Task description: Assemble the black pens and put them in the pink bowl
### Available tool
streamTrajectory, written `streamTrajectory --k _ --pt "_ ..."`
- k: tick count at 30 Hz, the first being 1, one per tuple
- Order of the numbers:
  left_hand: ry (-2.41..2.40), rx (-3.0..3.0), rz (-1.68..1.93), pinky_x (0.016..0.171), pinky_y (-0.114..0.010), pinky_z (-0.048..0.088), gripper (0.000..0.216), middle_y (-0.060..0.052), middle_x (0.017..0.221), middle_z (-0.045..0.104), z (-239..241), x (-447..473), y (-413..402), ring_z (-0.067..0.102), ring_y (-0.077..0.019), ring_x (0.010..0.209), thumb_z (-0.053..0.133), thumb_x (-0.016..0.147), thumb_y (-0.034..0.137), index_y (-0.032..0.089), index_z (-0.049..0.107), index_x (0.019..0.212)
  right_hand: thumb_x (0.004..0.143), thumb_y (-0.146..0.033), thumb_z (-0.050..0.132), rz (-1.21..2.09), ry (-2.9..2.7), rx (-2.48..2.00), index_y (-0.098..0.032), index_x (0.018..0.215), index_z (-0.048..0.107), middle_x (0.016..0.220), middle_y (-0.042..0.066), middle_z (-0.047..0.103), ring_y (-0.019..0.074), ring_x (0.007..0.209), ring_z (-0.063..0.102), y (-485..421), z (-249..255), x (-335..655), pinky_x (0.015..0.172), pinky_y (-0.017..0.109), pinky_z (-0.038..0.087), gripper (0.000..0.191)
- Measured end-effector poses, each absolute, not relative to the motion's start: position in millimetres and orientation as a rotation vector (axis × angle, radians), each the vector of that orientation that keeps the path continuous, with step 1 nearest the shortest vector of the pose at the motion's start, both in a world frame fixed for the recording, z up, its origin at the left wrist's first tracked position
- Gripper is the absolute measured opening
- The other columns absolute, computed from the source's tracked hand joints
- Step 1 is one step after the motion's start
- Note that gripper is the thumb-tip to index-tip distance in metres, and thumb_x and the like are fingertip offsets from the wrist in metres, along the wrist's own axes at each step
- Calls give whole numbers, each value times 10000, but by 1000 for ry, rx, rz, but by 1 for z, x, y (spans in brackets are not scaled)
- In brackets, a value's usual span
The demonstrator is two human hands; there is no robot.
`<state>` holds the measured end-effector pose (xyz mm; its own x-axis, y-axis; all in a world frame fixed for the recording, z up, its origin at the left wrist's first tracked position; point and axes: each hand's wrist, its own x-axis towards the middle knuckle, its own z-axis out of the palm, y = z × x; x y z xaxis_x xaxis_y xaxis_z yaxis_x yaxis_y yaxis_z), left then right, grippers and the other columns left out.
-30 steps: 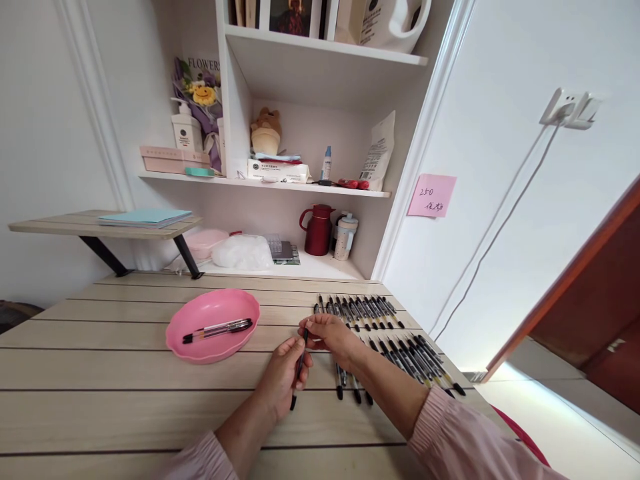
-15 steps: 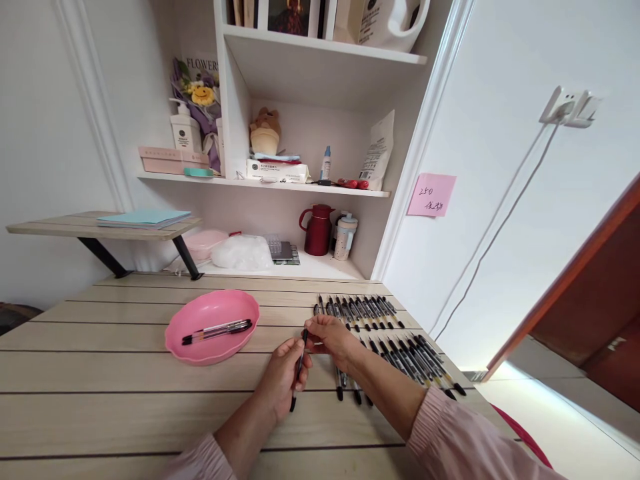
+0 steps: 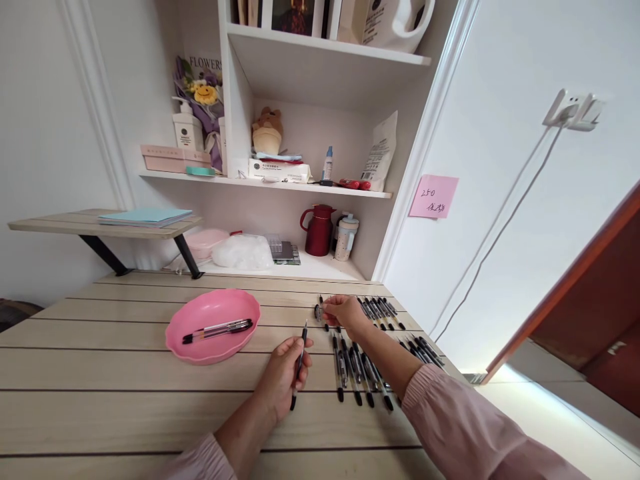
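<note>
In my left hand [image 3: 286,373], an uncapped black gel pen [image 3: 300,360] is held between thumb and fingers, its fine tip pointing up and away from me. My right hand [image 3: 346,315] reaches to the left end of the far pen row. Its thumb and forefinger pinch at a clear-and-black pen cap [image 3: 318,312] on the table; the fingertips partly hide it. Several uncapped pens [image 3: 356,373] lie side by side in a nearer row, with caps between them. The far row of pens [image 3: 383,312] is partly covered by my right hand, the near row by my forearm.
Left of my hands is a pink scalloped bowl [image 3: 215,353] with a few pens [image 3: 217,331] in it. A small raised shelf [image 3: 60,225] stands at the table's back left. Behind the table, white shelving [image 3: 320,187] holds a red jug [image 3: 319,230] and a tumbler [image 3: 345,238].
My right hand has left the pen tip and moved right and away, to the cap by the far row. The pen's tip now shows; my left hand has stayed in place.
</note>
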<state>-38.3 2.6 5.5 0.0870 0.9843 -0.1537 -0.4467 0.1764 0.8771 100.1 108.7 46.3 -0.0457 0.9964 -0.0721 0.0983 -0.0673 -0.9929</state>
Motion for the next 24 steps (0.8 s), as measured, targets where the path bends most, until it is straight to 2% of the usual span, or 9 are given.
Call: streamTrajectory --k 5,9,15,24 --pt "917 767 1232 345 -158 161 290 46 573 497 5 -38 2 358 -19 362 564 723 399 156 552 881 616 -105 595 1105 -1482 -1469 -150 597 544 489 -11 576 102 463 561 113 34 100 489 207 474 70" --pt "919 767 1236 344 -155 165 294 44 573 501 3 -38 4 358 -18 364 565 723 400 156 552 886 614 -69 558 842 -1739 -1599 -143 599 581 484 -2 590 116 502 576 116 32 101 523 199 447 79" --pt "922 756 1248 341 -152 163 298 43 565 504 2 -37 5 357 -20 363 561 723 402 156 548 890 649 -102 549 374 -2108 -1690 -153 647 637 757 77 674 181 802 604 114 31 99 699 232 401 101" --pt "934 756 1246 342 -149 162 287 43 561 503 2 -37 5 352 -20 364 546 731 395 155 542 888 748 -182 529 55 -2362 -1742 -180 810 636 895 90 660 191 874 592 109 22 87 718 248 381 124"
